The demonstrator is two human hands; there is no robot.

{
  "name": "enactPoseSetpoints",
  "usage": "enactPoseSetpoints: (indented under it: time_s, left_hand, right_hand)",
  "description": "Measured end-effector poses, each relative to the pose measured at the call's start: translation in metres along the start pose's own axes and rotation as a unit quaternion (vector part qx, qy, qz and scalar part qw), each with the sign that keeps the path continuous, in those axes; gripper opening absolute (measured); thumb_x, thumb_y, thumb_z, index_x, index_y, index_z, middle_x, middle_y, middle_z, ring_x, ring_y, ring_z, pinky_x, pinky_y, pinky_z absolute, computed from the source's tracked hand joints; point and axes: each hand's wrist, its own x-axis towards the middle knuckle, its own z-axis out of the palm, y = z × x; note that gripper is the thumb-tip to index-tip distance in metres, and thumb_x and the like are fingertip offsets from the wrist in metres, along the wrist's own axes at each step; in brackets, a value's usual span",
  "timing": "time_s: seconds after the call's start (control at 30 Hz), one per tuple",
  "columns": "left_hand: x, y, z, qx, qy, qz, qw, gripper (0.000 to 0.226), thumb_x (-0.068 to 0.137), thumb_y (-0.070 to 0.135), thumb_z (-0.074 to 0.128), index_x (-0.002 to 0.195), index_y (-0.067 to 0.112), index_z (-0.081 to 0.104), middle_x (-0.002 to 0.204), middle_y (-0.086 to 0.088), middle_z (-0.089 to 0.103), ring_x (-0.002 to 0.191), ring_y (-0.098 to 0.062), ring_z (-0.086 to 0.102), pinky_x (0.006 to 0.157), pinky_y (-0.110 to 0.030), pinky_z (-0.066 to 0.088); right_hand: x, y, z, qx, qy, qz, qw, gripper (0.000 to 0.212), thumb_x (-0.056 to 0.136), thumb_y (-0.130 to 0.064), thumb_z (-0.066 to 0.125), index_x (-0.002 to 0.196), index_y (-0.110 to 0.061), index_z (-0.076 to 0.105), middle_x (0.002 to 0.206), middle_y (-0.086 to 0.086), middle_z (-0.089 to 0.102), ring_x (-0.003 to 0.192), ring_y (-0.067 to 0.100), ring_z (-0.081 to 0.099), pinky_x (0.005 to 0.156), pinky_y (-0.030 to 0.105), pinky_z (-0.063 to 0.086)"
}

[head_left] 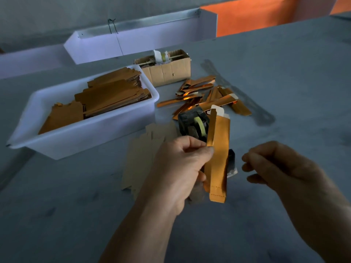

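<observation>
Carton: one gold carton point(218, 160), folded into a sleeve, held upright just in front of the tape dispenser point(191, 124); its far flap looks unsealed.
Left hand point(182, 162): pinches the carton's long edge.
Right hand point(275, 168): right of the dispenser, clear of the carton, fingers loosely curled, nothing seen in them.
Done: folded cartons point(205, 93) piled behind the dispenser, roughly ten; overlaps blur the count.
To do: one white tub point(91, 137) left of the dispenser, stacked with flat blanks point(106, 97) beyond counting; a small stack point(148, 149) on the surface beside the dispenser. Likely far from finished.
</observation>
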Motion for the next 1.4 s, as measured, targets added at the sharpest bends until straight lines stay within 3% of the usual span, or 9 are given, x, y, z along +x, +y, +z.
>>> enactPoseSetpoints:
  time_s: [0.2, 0.43, 0.57, 0.73, 0.87, 1.03, 1.13, 1.23, 1.4]
  left_hand:
    - [-0.001, 0.004, -0.004, -0.073, -0.039, -0.014, 0.996, 0.011, 0.084, 0.007, 0.068, 0.074, 0.013, 0.068, 0.059, 0.003, 0.068, 0.049, -0.006, 0.062, 0.045, -0.015, 0.046]
    - [-0.006, 0.005, -0.009, -0.127, -0.059, -0.026, 0.99, 0.004, 0.084, 0.001, 0.066, 0.083, 0.002, 0.07, 0.08, -0.012, 0.075, 0.072, -0.02, 0.074, 0.06, -0.023, 0.059]
    - [-0.007, 0.005, -0.012, -0.11, -0.046, -0.013, 0.993, 0.004, 0.083, 0.002, 0.068, 0.08, 0.004, 0.07, 0.078, -0.01, 0.075, 0.071, -0.019, 0.074, 0.061, -0.024, 0.059]
    - [-0.01, 0.005, -0.015, -0.112, -0.07, 0.01, 0.991, 0.01, 0.083, 0.002, 0.067, 0.077, 0.008, 0.071, 0.078, -0.009, 0.075, 0.073, -0.019, 0.074, 0.063, -0.024, 0.059]
    - [-0.01, 0.003, -0.019, -0.122, -0.1, -0.008, 0.987, 0.012, 0.085, 0.002, 0.065, 0.076, 0.004, 0.072, 0.082, -0.012, 0.075, 0.077, -0.021, 0.074, 0.065, -0.025, 0.059]
    - [-0.011, 0.002, -0.022, -0.108, -0.119, -0.002, 0.987, 0.029, 0.072, 0.028, 0.074, 0.086, 0.002, 0.072, 0.086, -0.01, 0.075, 0.08, -0.019, 0.074, 0.07, -0.027, 0.06]
    - [-0.011, -0.002, -0.018, -0.089, -0.083, 0.02, 0.992, 0.01, 0.084, 0.015, 0.066, 0.079, 0.009, 0.072, 0.079, -0.007, 0.075, 0.075, -0.02, 0.074, 0.067, -0.026, 0.06]
    - [-0.011, -0.007, -0.017, -0.048, -0.053, 0.052, 0.996, 0.018, 0.09, 0.013, 0.062, 0.076, 0.014, 0.072, 0.076, -0.004, 0.075, 0.072, -0.019, 0.074, 0.068, -0.032, 0.06]
    - [-0.012, -0.006, -0.014, -0.061, -0.036, 0.05, 0.996, 0.019, 0.09, 0.011, 0.061, 0.075, 0.013, 0.072, 0.075, -0.006, 0.075, 0.07, -0.021, 0.074, 0.065, -0.029, 0.061]
  right_hand:
    - [0.015, -0.021, 0.011, 0.012, -0.167, -0.041, 0.985, 0.02, 0.064, -0.031, 0.059, 0.078, -0.027, 0.073, 0.073, 0.001, 0.07, 0.062, 0.004, 0.062, 0.053, 0.014, 0.047]
    - [0.026, -0.022, 0.012, -0.045, -0.172, -0.097, 0.979, 0.03, 0.069, -0.038, 0.057, 0.094, -0.044, 0.072, 0.082, -0.004, 0.071, 0.069, 0.008, 0.064, 0.052, 0.013, 0.045]
    - [0.028, -0.024, 0.014, -0.12, -0.163, -0.109, 0.973, 0.06, 0.066, -0.043, 0.056, 0.126, -0.049, 0.051, 0.084, -0.011, 0.07, 0.07, 0.006, 0.065, 0.055, 0.011, 0.046]
    - [0.028, -0.03, 0.019, -0.191, -0.14, -0.098, 0.967, 0.078, 0.07, -0.038, 0.067, 0.137, -0.047, 0.029, 0.08, -0.018, 0.07, 0.07, -0.002, 0.064, 0.057, 0.014, 0.044]
    - [0.027, -0.031, 0.022, -0.212, -0.136, -0.08, 0.965, 0.076, 0.077, -0.027, 0.069, 0.141, -0.039, 0.03, 0.081, -0.022, 0.069, 0.069, -0.005, 0.063, 0.055, 0.012, 0.044]
    - [0.025, -0.033, 0.025, -0.243, -0.127, -0.084, 0.958, 0.061, 0.077, -0.027, 0.069, 0.131, -0.037, 0.041, 0.083, -0.029, 0.065, 0.069, -0.01, 0.061, 0.061, 0.004, 0.044]
    - [0.023, -0.032, 0.029, -0.257, -0.114, -0.094, 0.955, 0.056, 0.078, -0.03, 0.069, 0.125, -0.04, 0.042, 0.084, -0.031, 0.063, 0.07, -0.011, 0.06, 0.063, 0.004, 0.044]
    - [0.022, -0.034, 0.031, -0.263, -0.111, -0.091, 0.954, 0.052, 0.077, -0.032, 0.068, 0.109, -0.05, 0.032, 0.086, -0.034, 0.061, 0.07, -0.012, 0.059, 0.064, 0.005, 0.046]
    - [0.025, -0.04, 0.031, -0.296, -0.123, -0.088, 0.943, 0.049, 0.08, -0.029, 0.069, 0.119, -0.039, 0.041, 0.075, -0.013, 0.067, 0.065, -0.003, 0.06, 0.057, 0.015, 0.047]
